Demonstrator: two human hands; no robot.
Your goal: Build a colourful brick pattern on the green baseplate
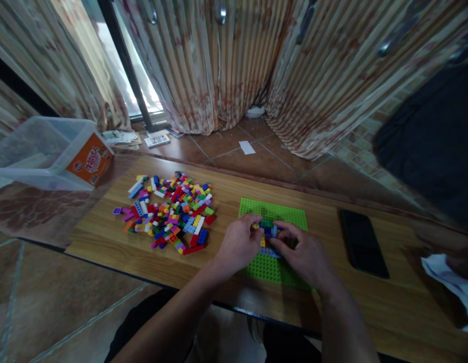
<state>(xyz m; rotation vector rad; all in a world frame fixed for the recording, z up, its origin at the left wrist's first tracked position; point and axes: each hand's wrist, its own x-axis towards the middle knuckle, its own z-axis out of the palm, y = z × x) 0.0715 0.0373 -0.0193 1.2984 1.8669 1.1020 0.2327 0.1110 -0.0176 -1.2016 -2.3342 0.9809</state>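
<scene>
A green studded baseplate (264,272) lies on the wooden table, partly covered by my hands. On its middle stands a small toy brick build (267,229) of green, blue, yellow and red bricks, with a pale blue row at its near side. My left hand (239,242) grips the build from the left, thumb and fingers bent against it. From the right, my right hand (309,254) closes thumb and fingers on the build's other side. The fingers hide parts of the build, so I cannot tell whether a single loose brick is between them.
Loose, many-coloured toy bricks (177,206) are spread left of the baseplate. A black phone (363,243) lies to the right on the table (226,189). Beyond the table's left end stands a clear plastic bin (56,151). White paper or cloth (451,282) is at the far right.
</scene>
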